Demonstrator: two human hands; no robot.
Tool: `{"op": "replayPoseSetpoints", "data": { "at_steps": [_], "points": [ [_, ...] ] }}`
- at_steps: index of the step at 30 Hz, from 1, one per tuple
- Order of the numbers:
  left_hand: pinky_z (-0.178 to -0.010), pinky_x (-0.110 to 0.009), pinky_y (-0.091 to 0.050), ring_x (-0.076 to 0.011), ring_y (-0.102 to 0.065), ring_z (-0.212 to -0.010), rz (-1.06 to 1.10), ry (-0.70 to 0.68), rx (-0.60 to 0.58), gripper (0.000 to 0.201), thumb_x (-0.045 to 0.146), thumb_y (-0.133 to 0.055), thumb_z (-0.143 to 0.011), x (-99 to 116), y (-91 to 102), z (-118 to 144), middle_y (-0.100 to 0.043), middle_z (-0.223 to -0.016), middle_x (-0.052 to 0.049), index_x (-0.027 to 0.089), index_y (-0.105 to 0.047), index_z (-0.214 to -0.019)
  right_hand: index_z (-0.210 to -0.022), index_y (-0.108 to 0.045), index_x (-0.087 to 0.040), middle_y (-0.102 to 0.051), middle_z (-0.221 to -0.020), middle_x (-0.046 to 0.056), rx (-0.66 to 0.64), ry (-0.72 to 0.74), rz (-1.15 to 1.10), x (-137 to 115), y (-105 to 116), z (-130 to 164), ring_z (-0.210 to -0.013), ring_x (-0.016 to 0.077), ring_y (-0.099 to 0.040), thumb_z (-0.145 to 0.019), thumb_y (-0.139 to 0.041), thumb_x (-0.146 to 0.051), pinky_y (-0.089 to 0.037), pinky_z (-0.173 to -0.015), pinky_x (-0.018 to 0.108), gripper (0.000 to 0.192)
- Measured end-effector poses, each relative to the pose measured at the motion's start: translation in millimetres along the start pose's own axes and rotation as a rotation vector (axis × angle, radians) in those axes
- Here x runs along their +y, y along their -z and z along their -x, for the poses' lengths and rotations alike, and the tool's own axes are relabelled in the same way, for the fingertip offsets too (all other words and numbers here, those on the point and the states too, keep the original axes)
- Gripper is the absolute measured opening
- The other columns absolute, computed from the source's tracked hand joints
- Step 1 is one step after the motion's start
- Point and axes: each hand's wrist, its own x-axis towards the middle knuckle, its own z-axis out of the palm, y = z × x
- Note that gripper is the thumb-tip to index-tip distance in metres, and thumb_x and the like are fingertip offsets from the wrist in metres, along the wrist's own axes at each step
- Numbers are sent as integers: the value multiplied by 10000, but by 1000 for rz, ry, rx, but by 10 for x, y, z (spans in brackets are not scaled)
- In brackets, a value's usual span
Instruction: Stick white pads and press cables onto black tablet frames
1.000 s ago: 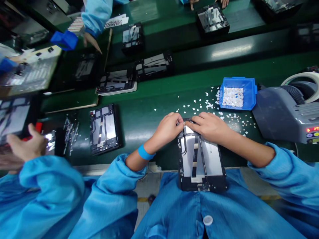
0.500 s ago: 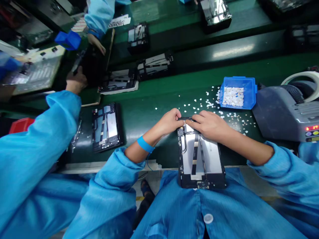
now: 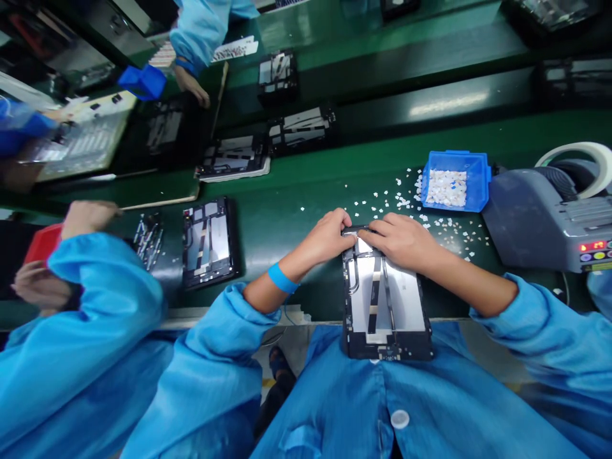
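Opened device (image 3: 408, 306) touches fingers (image 3: 374, 238), near machine's (image 3: 521, 220) blurred red digits (image 3: 593, 246).

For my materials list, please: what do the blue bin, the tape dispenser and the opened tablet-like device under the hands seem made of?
Blue bin: probably smooth plastic; thin walls and a moulded-looking lip suggest it.
Tape dispenser: satin grey shell, likely plastic, from its smooth curves; painted metal is possible.
Opened tablet-like device: smooth silvery-grey panels, perhaps metal or foil; dark frame, material unclear.

Both hands (image 3: 404, 242) touch the far end of the opened device (image 3: 406, 303).
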Motion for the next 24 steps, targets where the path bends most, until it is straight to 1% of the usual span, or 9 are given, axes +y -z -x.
{"op": "replayPoseSetpoints", "data": {
  "at_steps": [2,4,7,8,11,14,17,20,24],
  "points": [
    [-739,-303,-417,-179,-524,-848,37,13,-9,249,170,-728,-746,-15,16,2,-563,-892,5,205,-547,-912,-1290,-720,-172,-744,-1084,117,74,-20,-49,-23,100,49,-912,243,-590,-1054,-460,-157,-447,-775,386,350],
    [-775,-310,-450,-182,-541,-881,97,37,77,229,220,-722,-794,-57,21,125,-574,-927,-9,200,-557,-951,-1285,-729,-187,-756,-1163,115,203,-114,-113,-87,260,222,-971,247,-639,-1052,-454,-157,-493,-852,403,362],
    [-884,-354,-491,-198,-563,-960,119,73,300,241,268,-635,-895,-155,-35,557,-580,-1021,-47,188,-587,-1118,-1291,-731,-235,-769,-1107,88,297,-438,-223,-271,488,689,-990,250,-693,-1045,-482,-210,-535,-908,411,351],
    [-908,-372,-502,-203,-571,-968,120,89,308,302,283,-608,-922,-185,-80,737,-579,-1051,-59,184,-587,-1206,-1313,-719,-242,-767,-1079,83,270,-559,-270,-355,531,858,-971,249,-707,-1043,-504,-249,-551,-888,400,345],
    [-979,-445,-530,-245,-597,-1048,131,97,114,572,360,-596,-962,-201,-296,1243,-585,-1173,-104,197,-484,-1498,-1432,-640,-230,-745,-1116,99,86,-750,-427,-643,530,1224,-986,261,-723,-1042,-531,-389,-595,-852,390,435],
    [-1181,-536,-427,-322,-517,-1339,171,91,35,772,389,-594,-982,-79,-558,1565,-534,-1404,-164,213,-278,-1664,-1572,-493,-245,-700,-1180,117,-45,-760,-551,-898,447,1298,-1031,276,-710,-1041,-521,-453,-619,-881,423,571],
    [-1277,-513,-330,-322,-393,-1514,344,109,121,766,398,-503,-1039,12,-647,1645,-413,-1626,-154,236,-161,-1705,-1652,-361,-300,-666,-1209,113,-14,-701,-613,-1030,448,1191,-939,240,-719,-1044,-523,-432,-646,-808,378,643],
    [-1237,-431,-402,-314,-443,-1498,542,130,275,768,464,-551,-1015,-185,-290,1580,-403,-1682,-96,234,-261,-1688,-1637,-387,-356,-630,-1341,110,39,-545,-684,-1015,520,1023,-945,214,-738,-1029,-559,-400,-656,-773,313,634],
    [-924,-348,-569,-253,-679,-1090,532,380,586,797,438,-713,-881,-883,851,1668,-705,-1342,-73,225,-451,-1604,-1554,-514,-390,-640,-1394,84,-6,-449,-769,-902,555,808,-1039,225,-740,-1009,-595,-397,-636,-641,244,551]
  ]
}}
